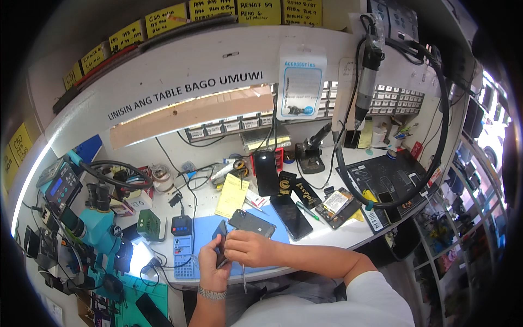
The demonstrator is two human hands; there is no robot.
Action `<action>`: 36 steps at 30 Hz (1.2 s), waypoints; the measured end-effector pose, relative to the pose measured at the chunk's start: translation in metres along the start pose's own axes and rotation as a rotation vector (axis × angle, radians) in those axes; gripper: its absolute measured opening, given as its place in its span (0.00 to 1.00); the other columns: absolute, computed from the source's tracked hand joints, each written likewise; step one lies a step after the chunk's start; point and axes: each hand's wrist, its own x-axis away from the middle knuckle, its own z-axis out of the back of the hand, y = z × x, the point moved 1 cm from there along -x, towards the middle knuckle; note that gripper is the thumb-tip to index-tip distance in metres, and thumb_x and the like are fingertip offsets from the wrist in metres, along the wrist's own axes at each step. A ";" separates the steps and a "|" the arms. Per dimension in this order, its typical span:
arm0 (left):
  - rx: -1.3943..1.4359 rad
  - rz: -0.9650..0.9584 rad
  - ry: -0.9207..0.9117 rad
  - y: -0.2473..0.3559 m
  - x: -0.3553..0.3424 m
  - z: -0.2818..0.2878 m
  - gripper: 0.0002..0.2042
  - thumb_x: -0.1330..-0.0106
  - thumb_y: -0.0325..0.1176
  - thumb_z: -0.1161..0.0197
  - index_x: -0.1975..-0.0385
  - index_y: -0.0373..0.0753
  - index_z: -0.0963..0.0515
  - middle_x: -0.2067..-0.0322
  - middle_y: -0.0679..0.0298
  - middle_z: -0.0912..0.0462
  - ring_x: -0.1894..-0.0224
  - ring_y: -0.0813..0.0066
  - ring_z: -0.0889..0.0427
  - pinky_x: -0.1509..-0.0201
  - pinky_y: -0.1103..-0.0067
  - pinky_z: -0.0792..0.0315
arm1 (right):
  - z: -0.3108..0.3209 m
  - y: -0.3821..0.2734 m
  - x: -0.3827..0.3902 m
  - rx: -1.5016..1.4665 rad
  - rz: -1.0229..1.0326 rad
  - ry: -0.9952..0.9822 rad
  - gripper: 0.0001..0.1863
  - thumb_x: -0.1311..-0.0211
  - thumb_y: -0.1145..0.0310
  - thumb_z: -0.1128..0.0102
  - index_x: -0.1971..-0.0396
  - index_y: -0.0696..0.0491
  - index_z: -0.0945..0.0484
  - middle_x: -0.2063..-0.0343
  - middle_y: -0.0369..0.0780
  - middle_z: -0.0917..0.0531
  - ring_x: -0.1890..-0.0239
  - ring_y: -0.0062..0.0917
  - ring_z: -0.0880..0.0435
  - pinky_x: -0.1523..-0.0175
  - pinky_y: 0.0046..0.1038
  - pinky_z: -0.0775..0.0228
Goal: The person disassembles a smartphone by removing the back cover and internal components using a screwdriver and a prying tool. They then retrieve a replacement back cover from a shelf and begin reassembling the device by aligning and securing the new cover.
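Upright in my left hand [209, 264] is a dark, thin slab [220, 228] that looks like a phone or a phone part, seen nearly edge-on. My right hand [246, 248] is closed against its edge, and a thin metal tool [244, 279] sticks out below that fist. The tool's working end is hidden, so its kind cannot be told. Both hands are over the front of a blue work mat [279, 234]. Just beyond them lies a dark phone back [255, 223] with a camera cluster.
Right of the mat lie a black phone [291, 217] and an opened phone [338, 208], with a green pen [308, 211] between. A teal microscope [102, 229] stands left, near a green box [151, 225]. A thick black cable [448, 103] loops down at the right.
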 end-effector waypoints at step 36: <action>-0.069 -0.731 0.045 -0.040 0.009 -0.031 0.43 0.33 0.20 0.27 0.29 0.60 0.50 0.49 0.62 0.24 0.47 0.67 0.14 0.56 0.74 0.16 | -0.034 0.004 0.048 -0.017 -0.598 0.541 0.25 0.59 0.91 0.23 0.69 0.52 0.30 0.69 0.37 0.25 0.66 0.27 0.28 0.62 0.25 0.34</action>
